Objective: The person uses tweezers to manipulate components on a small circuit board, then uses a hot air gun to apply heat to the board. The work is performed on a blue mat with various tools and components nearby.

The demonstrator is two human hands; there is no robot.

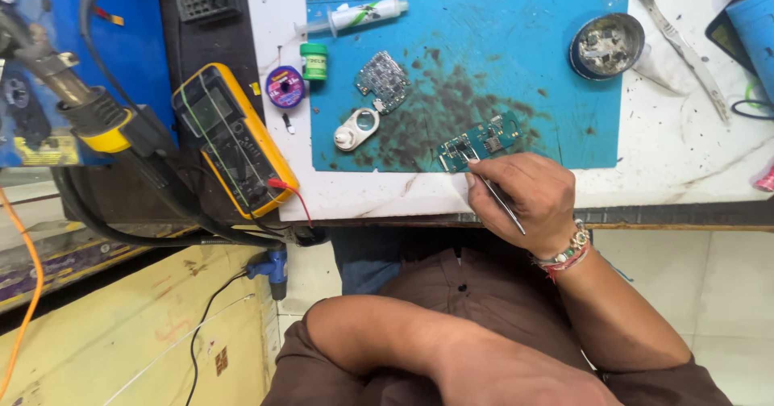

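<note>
My right hand (pixel 528 196) grips thin metal tweezers (pixel 501 203), whose tips touch the near end of a small teal circuit board (pixel 488 138). The board lies on the stained blue work mat (pixel 500 51) close to the table's front edge. My left forearm is folded across my lap at the bottom of the view. My left hand (pixel 524 378) lies tucked by my right elbow, its fingers hidden.
On the mat lie a grey shielded board (pixel 383 79), a white metal bracket (pixel 355 129) and a syringe tube (pixel 363 15). A green jar (pixel 314 61) and purple spool (pixel 285 86) sit left; a yellow multimeter (pixel 234 140) overhangs the edge. A round tin (pixel 606 45) stands right.
</note>
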